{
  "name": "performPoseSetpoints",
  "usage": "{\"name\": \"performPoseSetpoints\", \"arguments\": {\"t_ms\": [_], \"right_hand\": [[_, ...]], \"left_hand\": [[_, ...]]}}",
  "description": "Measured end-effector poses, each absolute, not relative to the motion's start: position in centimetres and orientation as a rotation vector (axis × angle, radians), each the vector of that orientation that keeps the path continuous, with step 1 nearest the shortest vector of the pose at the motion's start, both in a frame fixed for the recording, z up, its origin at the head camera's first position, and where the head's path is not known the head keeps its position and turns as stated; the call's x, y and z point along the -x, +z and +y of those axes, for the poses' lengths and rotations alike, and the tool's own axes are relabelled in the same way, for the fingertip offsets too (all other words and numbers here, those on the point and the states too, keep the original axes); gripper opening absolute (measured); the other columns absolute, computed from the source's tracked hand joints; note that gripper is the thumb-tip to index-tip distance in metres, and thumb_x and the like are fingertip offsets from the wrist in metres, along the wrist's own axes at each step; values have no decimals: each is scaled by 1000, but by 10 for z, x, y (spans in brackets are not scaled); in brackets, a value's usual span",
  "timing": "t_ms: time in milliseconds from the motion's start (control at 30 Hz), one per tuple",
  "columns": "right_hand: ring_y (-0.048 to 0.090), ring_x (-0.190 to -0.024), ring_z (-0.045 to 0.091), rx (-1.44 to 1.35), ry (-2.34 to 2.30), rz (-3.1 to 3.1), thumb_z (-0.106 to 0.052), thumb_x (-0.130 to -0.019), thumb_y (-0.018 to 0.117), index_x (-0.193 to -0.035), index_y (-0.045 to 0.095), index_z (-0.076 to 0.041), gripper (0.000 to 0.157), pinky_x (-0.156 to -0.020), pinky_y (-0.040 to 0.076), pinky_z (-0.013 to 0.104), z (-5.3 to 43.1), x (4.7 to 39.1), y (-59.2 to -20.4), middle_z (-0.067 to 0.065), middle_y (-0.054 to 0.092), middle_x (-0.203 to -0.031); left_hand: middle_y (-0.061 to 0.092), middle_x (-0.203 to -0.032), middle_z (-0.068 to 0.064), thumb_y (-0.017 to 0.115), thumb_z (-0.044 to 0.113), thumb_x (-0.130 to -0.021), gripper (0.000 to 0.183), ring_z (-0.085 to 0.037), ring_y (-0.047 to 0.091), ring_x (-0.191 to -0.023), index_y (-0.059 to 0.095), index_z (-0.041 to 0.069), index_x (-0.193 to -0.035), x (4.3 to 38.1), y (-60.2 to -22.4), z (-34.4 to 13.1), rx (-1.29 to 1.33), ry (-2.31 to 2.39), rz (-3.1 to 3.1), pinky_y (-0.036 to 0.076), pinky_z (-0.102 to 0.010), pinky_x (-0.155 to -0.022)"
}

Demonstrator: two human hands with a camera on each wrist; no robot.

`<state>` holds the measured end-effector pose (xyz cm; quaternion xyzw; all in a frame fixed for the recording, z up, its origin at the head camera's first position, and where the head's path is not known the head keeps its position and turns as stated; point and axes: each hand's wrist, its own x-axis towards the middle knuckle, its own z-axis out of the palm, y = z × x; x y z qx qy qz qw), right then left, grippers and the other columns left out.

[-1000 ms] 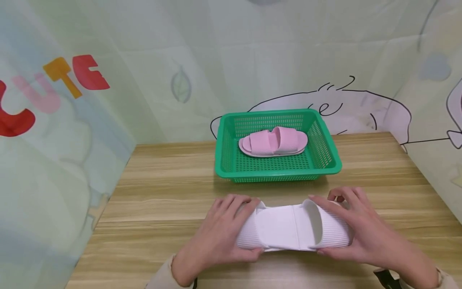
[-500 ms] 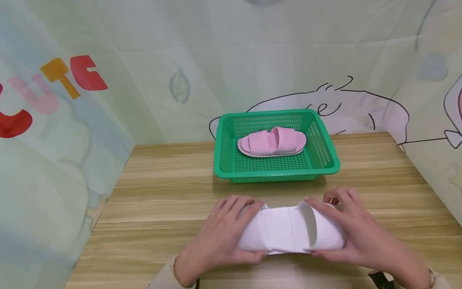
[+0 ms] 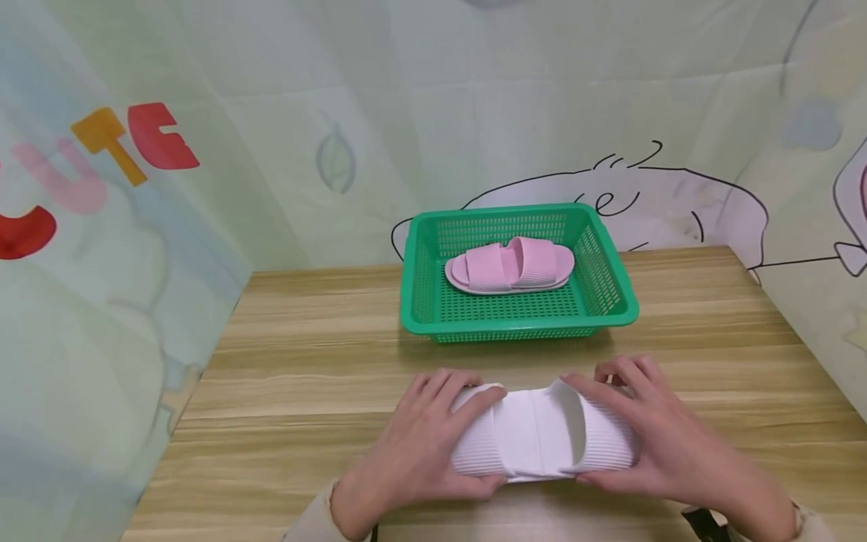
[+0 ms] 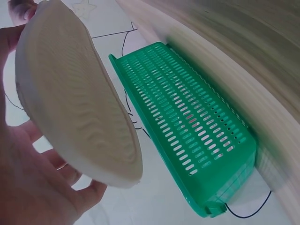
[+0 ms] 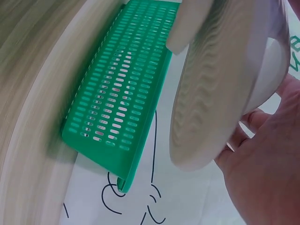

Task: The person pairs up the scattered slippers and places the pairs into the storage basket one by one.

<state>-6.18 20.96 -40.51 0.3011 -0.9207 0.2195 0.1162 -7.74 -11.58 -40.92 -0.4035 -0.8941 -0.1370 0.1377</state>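
Observation:
Two white slippers, one overlapping the other, are held level above the table in the head view. The left slipper (image 3: pixel 476 436) is gripped at its ribbed strap by my left hand (image 3: pixel 423 444), fingers over the far side and thumb on the near edge. My right hand (image 3: pixel 653 436) grips the right slipper (image 3: pixel 606 440) the same way. A pale patterned sole (image 4: pixel 79 89) faces the left wrist view, and another sole (image 5: pixel 211 98) fills much of the right wrist view. How far one slips inside the other is hidden.
A green plastic basket (image 3: pixel 518 325) stands behind the hands on the wooden table (image 3: pixel 298 361). Pink slippers (image 3: pixel 484 267), overlapping each other, lie in it. A printed cloth backdrop (image 3: pixel 284 113) rises around the table's back and sides.
Both hands have moved closer together, the right one leftward and the left slightly rightward. The gap between the two white straps has narrowed. The basket stays in place.

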Motion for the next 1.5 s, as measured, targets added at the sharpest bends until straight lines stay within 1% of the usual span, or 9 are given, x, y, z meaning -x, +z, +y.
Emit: {"name": "performPoseSetpoints", "arguments": {"t_ms": [233,400,600,767,1000,1200,1500], "right_hand": [[35,-118,10,-911,664,-2686,-69,-67,92,-148,61,-36,92,-77,51,29,207,62,-407,-12,49,-125],[34,-117,9,-911,691,-2685,-67,-67,93,-147,61,-35,92,-77,52,28,204,62,-408,-12,49,-126],[36,-122,10,-912,713,-2697,-64,-71,92,-148,60,-35,89,-78,54,29,203,61,-409,-10,52,-137],[42,-125,10,-947,685,-2669,-64,-74,91,-149,59,-37,86,-82,56,31,201,60,-411,-9,53,-145],[48,-123,15,-1017,665,-2549,-67,-78,86,-143,64,-33,77,-86,55,41,194,61,-412,-4,58,-142],[50,-124,16,-1022,669,-2528,-68,-77,86,-140,66,-31,76,-89,55,41,191,61,-414,-2,59,-142],[51,-122,16,-1013,673,-2527,-69,-76,86,-138,67,-32,75,-84,58,44,190,59,-414,-2,61,-140]], "left_hand": [[60,-135,0,81,71,-72,88,-18,56,-124,58,26,-144,78,-410,-113,1183,-397,-2549,49,-40,-100],[60,-135,0,82,70,-72,88,-18,57,-124,58,25,-144,79,-410,-112,1191,-402,-2533,50,-41,-100],[61,-135,0,82,71,-72,88,-17,58,-124,59,25,-143,81,-410,-110,1191,-399,-2530,49,-40,-101],[62,-134,-1,82,72,-72,87,-17,58,-123,60,24,-141,81,-412,-109,1196,-415,-2501,48,-40,-100],[63,-131,-1,81,73,-71,87,-17,58,-120,61,23,-140,83,-414,-108,1217,-419,-2438,49,-40,-100],[63,-131,0,79,75,-72,87,-17,58,-119,62,23,-140,83,-415,-108,1212,-419,-2441,50,-41,-101],[63,-131,0,80,76,-69,89,-18,59,-118,62,23,-138,82,-417,-106,1222,-439,-2422,50,-41,-101]]}}
